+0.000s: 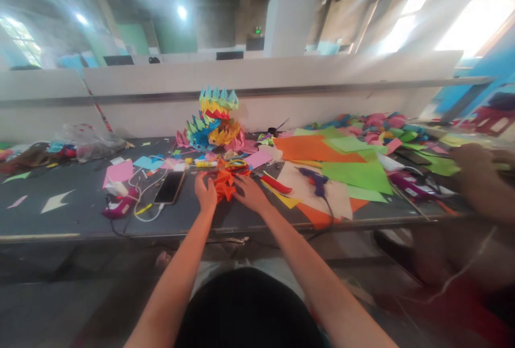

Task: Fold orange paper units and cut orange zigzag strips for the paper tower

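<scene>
Orange folded paper pieces lie in a cluster on the dark table right in front of me. My left hand is at their left side, its fingers curved against the paper. On the other side, my right hand reaches in with fingers apart, the tips at the paper's right edge. Just behind stands a tiered stack of folded paper points in blue, yellow, green, red and pink. Between stack and hands lie a yellow glue stick and scissors with yellow handles. The exact contact of the fingertips is blurred.
Left of my hands are a phone, a white cable and a magenta device. To the right lie a red-handled cutter, a purple glue gun and green sheets. Another person's arm rests at the far right.
</scene>
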Available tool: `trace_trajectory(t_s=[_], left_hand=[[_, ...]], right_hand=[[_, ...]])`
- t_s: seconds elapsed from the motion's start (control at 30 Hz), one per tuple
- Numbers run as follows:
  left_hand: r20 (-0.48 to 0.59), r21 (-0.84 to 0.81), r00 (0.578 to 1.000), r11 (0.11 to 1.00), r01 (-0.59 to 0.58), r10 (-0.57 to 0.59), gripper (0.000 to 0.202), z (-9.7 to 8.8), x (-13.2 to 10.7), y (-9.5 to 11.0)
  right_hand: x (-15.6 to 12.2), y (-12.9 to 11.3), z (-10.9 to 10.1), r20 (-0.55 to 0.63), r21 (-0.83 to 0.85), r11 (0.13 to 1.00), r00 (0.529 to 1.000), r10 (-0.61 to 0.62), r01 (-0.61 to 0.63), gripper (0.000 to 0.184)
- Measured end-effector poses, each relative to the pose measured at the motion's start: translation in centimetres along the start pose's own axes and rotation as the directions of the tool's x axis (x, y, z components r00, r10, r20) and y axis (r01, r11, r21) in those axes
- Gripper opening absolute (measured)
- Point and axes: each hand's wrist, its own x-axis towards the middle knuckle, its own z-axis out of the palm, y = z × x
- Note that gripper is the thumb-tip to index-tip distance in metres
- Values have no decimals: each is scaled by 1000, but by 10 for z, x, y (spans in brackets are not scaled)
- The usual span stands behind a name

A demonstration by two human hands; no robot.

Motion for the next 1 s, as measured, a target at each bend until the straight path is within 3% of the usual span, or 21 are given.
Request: trace_trajectory(t_s=[0.03, 0.1, 0.17, 0.23, 0.3, 0.4, 0.57, 0.77, 1.0], left_hand=[[52, -18, 999, 1000, 8, -7, 36, -3, 0, -3], [275, -19, 960, 999, -41, 44, 48, -9, -2, -5], [492, -8, 866, 995, -102, 92, 56, -14, -3, -4], [596, -16, 795, 992, -126, 110, 57, -17, -3, 0], [574, -92, 813, 994, -58, 101, 51, -19, -3, 2], [457, -275, 890, 949, 155, -13, 35, -20, -1, 0], [290, -375, 933, 872, 314, -212, 32, -19, 4, -14], [158, -404, 945, 854, 326, -286, 34, -21, 8, -17], [169, -335, 970, 916, 223, -174, 42, -30, 5, 4]], right_hand=[[-1, -3, 1, 60, -53, 996, 996, -69, 73, 46], [-1, -5, 2, 163, -145, 973, 974, -157, 181, 39], [-1, -4, 3, 181, -182, 966, 971, -153, 186, 27], [-1, 0, 2, 140, -187, 974, 985, -101, 126, 23], [0, 3, 2, 93, -201, 978, 995, -42, 60, 25], [1, 4, 1, 57, -214, 977, 998, -2, 15, 29], [1, -3, 4, 147, -209, 970, 985, -93, 123, 37], [2, -3, 4, 165, -245, 963, 984, -71, 111, 21], [2, -3, 4, 96, -302, 953, 995, 5, 24, 19]])
